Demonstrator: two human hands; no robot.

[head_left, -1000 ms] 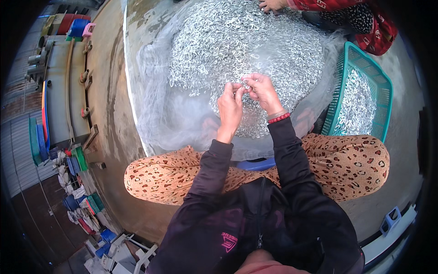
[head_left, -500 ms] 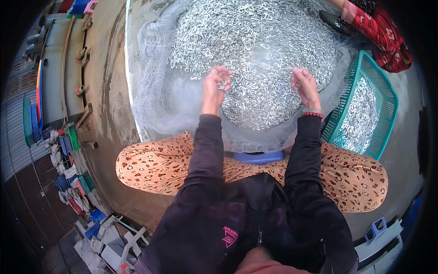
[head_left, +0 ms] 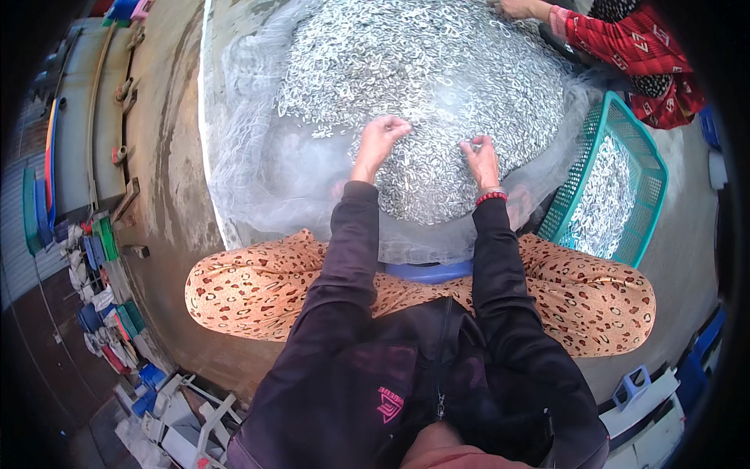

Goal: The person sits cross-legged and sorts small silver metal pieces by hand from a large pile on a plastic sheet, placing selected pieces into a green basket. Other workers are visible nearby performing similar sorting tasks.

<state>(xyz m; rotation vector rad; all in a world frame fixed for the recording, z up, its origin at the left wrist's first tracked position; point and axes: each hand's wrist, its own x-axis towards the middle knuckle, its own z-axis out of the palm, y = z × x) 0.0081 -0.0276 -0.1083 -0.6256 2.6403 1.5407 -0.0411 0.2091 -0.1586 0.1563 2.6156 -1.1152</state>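
Note:
A big heap of small silvery fish (head_left: 426,70) lies on a pale fine net (head_left: 258,172) spread over the ground in front of me. My left hand (head_left: 379,142) rests on the near edge of the heap with its fingers curled down into the fish; what they hold is hidden. A little to the right, my right hand (head_left: 482,160), with a red bead bracelet at the wrist, has its fingertips pinched together on fish at the heap's edge. I sit with my knees in spotted trousers (head_left: 258,285) just below the net.
A teal plastic basket (head_left: 637,156) partly filled with the same fish stands at my right. Another person in a red patterned sleeve (head_left: 625,43) reaches into the heap from the far right. Wet concrete (head_left: 156,156) lies left, with crates and coloured clutter along the left and lower edges.
My hands, together a second ago and spread wide apart half a second ago, have come closer again on the heap's near edge.

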